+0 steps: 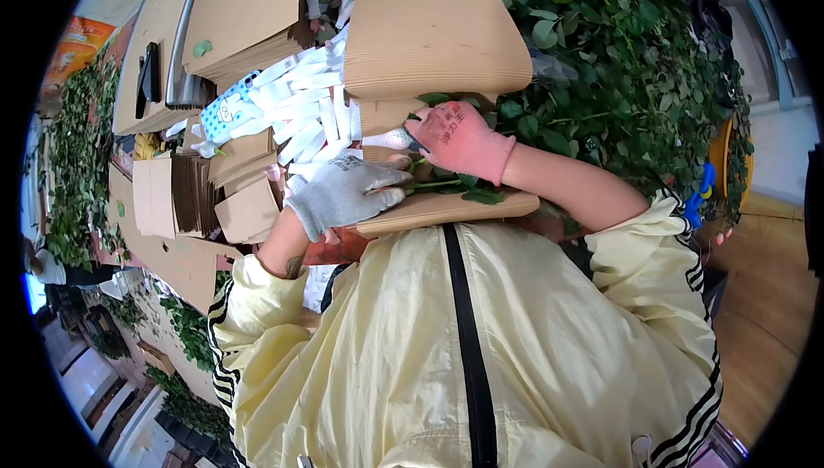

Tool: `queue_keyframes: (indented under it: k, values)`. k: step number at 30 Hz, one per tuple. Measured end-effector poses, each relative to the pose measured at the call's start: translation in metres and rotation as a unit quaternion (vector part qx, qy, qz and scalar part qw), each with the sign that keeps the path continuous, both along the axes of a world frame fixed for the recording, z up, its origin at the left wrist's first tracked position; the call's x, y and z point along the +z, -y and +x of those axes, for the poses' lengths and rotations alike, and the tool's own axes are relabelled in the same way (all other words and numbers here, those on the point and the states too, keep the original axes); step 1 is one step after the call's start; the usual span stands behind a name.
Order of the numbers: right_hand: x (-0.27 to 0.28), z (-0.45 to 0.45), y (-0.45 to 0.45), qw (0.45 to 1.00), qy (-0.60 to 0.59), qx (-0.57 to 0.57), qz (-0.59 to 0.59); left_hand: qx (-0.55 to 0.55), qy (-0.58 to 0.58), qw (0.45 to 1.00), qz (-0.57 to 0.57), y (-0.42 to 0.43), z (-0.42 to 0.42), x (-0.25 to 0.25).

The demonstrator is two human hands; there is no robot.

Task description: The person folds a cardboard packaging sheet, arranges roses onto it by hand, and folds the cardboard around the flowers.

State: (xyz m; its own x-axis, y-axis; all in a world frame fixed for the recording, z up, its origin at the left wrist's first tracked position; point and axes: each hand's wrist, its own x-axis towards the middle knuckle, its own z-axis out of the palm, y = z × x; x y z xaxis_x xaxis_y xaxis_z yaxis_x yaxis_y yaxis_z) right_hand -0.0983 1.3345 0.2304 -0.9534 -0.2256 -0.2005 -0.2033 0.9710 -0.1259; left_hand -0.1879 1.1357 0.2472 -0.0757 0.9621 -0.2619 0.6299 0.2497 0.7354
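My left hand (348, 191), in a grey glove with bare fingertips, rests over the lower cardboard with its fingers stretched out and thumb apart. Green stems (433, 184) lie just beyond its fingertips. My right hand (463, 139), in a pink glove with dark printing, is closed around a leafy flower stem; its fingertips are partly hidden. Between the hands lies a flower head in a white net sleeve (388, 139), pointing left. Cardboard sheets (446, 212) lie under the hands, and a bent stack of cardboard (438, 39) stands just beyond them.
White net-sleeved flower heads (309, 112) are piled to the left, beside a blue patterned phone case (230, 112). Cardboard stacks (245, 5) and a black device (148, 80) lie farther left. Dense leafy stems (618, 65) cover the right side; blue-handled scissors (702, 193) hang near a yellow rim.
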Motion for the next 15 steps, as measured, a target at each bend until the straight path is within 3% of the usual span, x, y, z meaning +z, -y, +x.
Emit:
queue_keyframes:
  k: [5, 7, 8, 10, 15]
  values:
    - [0.003, 0.008, 0.003, 0.998, -0.016, 0.048, 0.027, 0.016, 0.006, 0.999, 0.047, -0.001, -0.001, 0.008]
    - [-0.001, 0.01, 0.002, 0.998, -0.024, 0.055, 0.024, 0.15, -0.058, 0.986, -0.039, -0.005, -0.001, 0.022]
    - [-0.003, 0.01, 0.002, 0.997, -0.03, 0.064, 0.02, 0.151, -0.057, 0.986, -0.041, -0.004, -0.004, 0.018]
    - [-0.007, 0.011, 0.002, 0.996, -0.053, 0.073, 0.02, 0.137, -0.21, 0.968, 0.033, 0.0, -0.015, -0.006]
    - [-0.011, 0.015, -0.001, 0.992, -0.088, 0.079, 0.035, 0.1, -0.217, 0.97, 0.041, 0.002, -0.023, -0.039]
